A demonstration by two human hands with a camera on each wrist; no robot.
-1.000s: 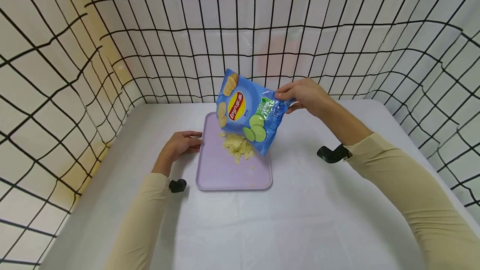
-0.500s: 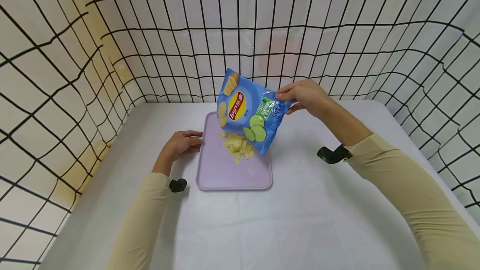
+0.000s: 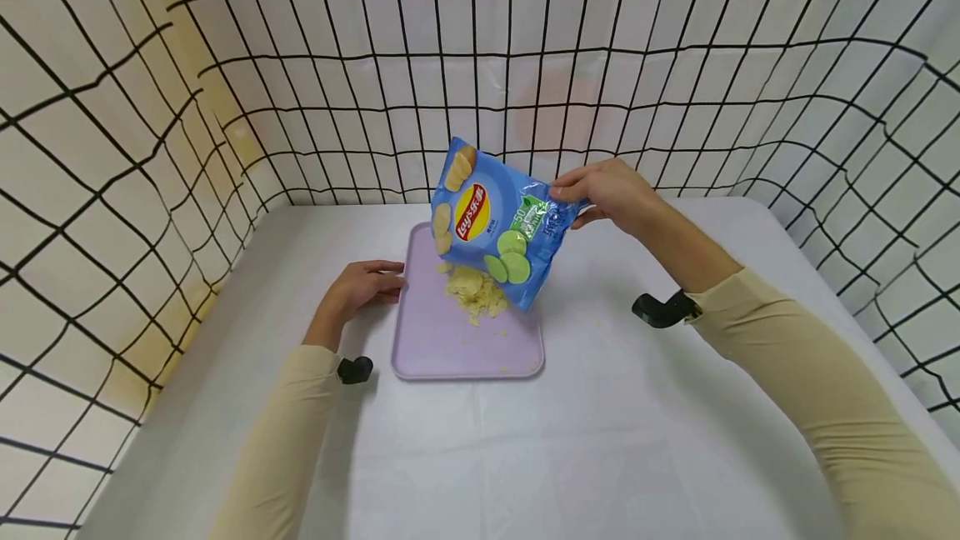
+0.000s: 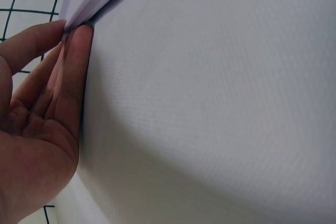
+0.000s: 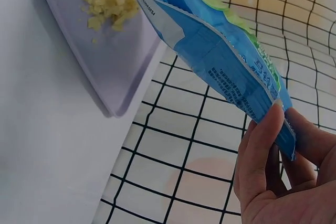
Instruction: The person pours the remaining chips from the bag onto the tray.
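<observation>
A blue bag of Lay's potato chips is tilted over a lilac tray. My right hand pinches the bag by its right end, thumb on one side and fingers on the other, as the right wrist view also shows. Pale broken chips lie heaped on the tray below the bag's lower edge, with a few crumbs around them. At the tray's left side, my left hand pinches the rim; in the left wrist view its thumb lies over the rim and its fingers under it.
A white-covered table carries the tray. Black wire grid panels stand along the back, left and right sides, with white sheeting behind them. A dark wrist mount juts inward from the right cuff, and another from the left cuff.
</observation>
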